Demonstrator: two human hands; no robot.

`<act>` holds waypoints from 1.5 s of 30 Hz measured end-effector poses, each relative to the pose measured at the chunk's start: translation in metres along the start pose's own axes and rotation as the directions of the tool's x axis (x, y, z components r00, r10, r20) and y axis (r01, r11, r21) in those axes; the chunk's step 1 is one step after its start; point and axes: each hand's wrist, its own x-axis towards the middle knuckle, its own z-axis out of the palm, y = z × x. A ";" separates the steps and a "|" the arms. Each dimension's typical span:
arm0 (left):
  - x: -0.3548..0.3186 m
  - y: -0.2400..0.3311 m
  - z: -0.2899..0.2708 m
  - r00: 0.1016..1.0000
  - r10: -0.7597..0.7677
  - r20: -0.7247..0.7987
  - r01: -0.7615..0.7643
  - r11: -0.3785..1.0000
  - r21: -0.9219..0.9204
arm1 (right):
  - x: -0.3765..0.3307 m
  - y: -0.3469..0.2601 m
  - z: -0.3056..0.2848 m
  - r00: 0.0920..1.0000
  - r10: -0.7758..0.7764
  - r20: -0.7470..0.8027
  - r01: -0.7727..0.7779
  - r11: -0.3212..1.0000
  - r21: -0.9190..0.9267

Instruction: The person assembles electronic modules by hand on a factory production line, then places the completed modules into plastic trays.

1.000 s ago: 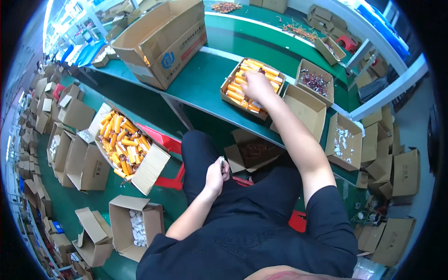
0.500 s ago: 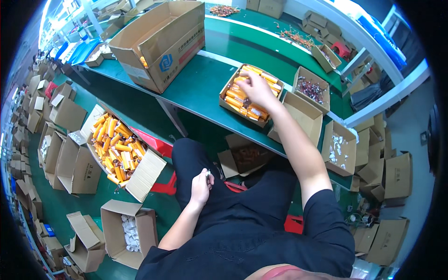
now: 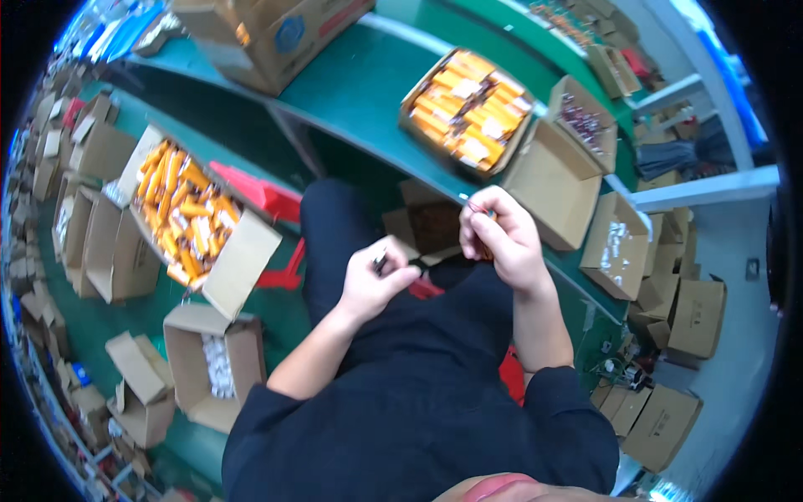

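Note:
My left hand is closed over my lap, with a small dark item between thumb and fingers, too small and blurred to name. My right hand is curled shut at the table's near edge. A bit of orange and a thin reddish loop show at its fingers; the rest is hidden in the fist. Beyond it, on the table, stands a cardboard box packed with rows of orange-wrapped cylinders, some with white labels. Both hands are apart from that box and from each other.
Right of the packed box are an open carton tray, a tray of small reddish parts and a tray of white pieces. A large carton stands on the table. On my left are a carton of loose orange cylinders and a box.
My right hand has left the packed box and come back toward my lap, now closed. My left hand has risen and moved toward it. The whole view has tilted.

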 end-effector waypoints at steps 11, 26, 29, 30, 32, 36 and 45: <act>0.007 0.020 0.025 1.000 -0.008 0.018 0.009 0.997 -0.080 | -0.037 0.028 0.021 0.986 -0.134 0.101 0.168 0.796 -0.582; 0.000 0.018 0.028 0.990 0.136 0.041 -0.138 0.990 0.037 | -0.051 0.056 0.026 0.977 0.088 -0.195 -0.102 0.993 -0.063; 0.000 0.015 0.029 0.992 0.122 0.032 -0.124 0.991 0.042 | -0.054 0.063 0.023 0.974 0.064 -0.218 -0.061 0.998 0.022; 0.000 0.014 0.028 0.990 0.141 0.028 -0.143 0.988 0.051 | -0.055 0.066 0.021 0.975 0.078 -0.208 -0.056 0.992 0.110; 0.001 0.012 0.027 0.984 0.179 0.020 -0.180 0.981 0.069 | -0.058 0.070 0.019 0.977 0.101 -0.186 -0.046 0.958 0.282; 0.004 0.012 0.024 0.926 0.369 0.080 -0.377 0.900 0.218 | -0.057 0.069 0.029 0.997 0.065 -0.047 -0.023 0.795 0.606; -0.001 0.008 0.035 0.893 0.448 -0.055 -0.398 0.840 0.369 | -0.060 0.071 0.044 0.998 0.019 0.061 -0.062 0.533 0.844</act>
